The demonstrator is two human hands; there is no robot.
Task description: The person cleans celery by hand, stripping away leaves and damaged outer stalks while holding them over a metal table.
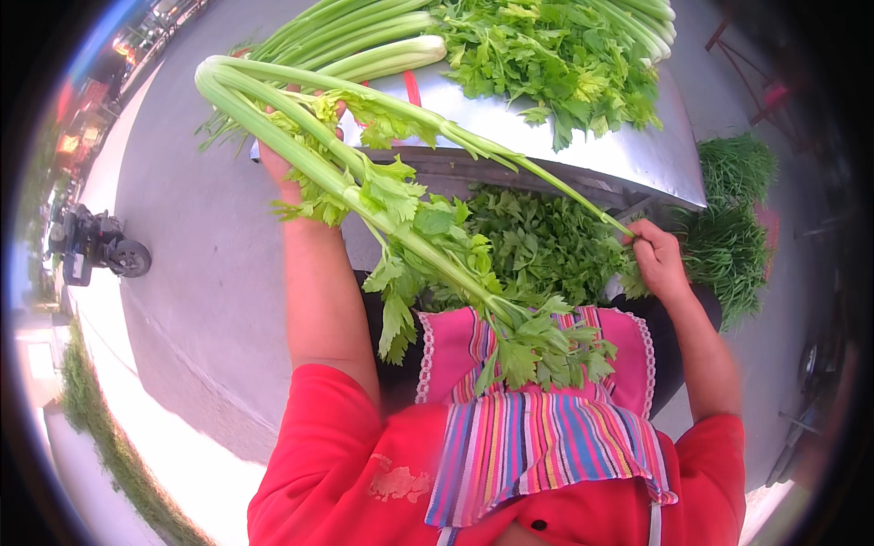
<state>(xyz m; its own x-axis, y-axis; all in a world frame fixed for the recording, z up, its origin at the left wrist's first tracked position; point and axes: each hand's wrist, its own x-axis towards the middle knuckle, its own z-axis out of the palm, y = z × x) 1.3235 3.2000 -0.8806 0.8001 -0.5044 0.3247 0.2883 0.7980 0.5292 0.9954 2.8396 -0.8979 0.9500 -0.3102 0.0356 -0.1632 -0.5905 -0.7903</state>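
Observation:
A long celery bunch (300, 164) slants across in front of me, its pale root end at the upper left and its leafy tops over my lap. My left hand (275, 162) grips it from behind near the root end; stalks and leaves hide much of that hand. One thin celery stalk (478, 143) angles away from the rest of the bunch, still meeting it at the root end. My right hand (655, 258) pinches this stalk's narrow tip, to the right of the other stalks.
More celery bunches (382, 58) and celery leaves (539, 61) lie on a metal-topped table (628, 153). Loose leaves (539, 239) are heaped below its near edge. Thin-leaved green bundles (727, 239) are at the right. A parked wheeled vehicle (102, 246) stands on the pavement at left.

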